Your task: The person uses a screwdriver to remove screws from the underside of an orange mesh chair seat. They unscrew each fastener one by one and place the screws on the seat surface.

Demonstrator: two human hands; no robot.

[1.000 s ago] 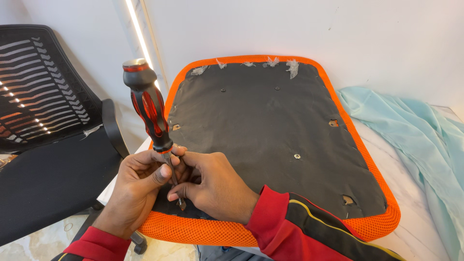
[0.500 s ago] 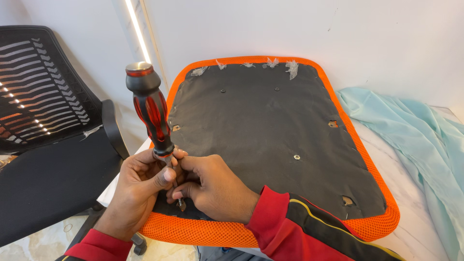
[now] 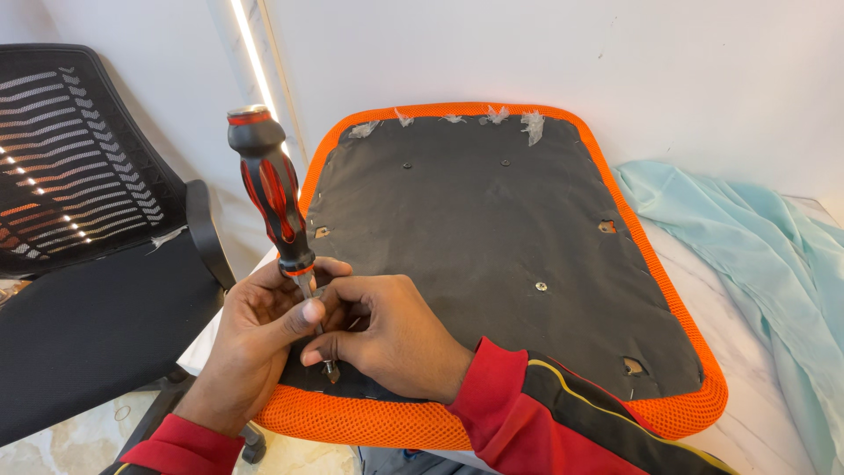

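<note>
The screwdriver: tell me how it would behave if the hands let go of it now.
The screwdriver would probably topple: it stands nearly upright on its thin tip, steadied only by the left hand and right hand pinching its shaft. Its bulky red-and-black handle likely makes it top-heavy. It looks rigid, and its rounded handle might roll on the seat cushion.

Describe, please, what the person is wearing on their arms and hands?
Both hands are bare: no gloves, rings or watch show. The left hand comes from a plain red sleeve. The right hand comes from a red cuff on a black sleeve with a thin yellow stripe.
</note>
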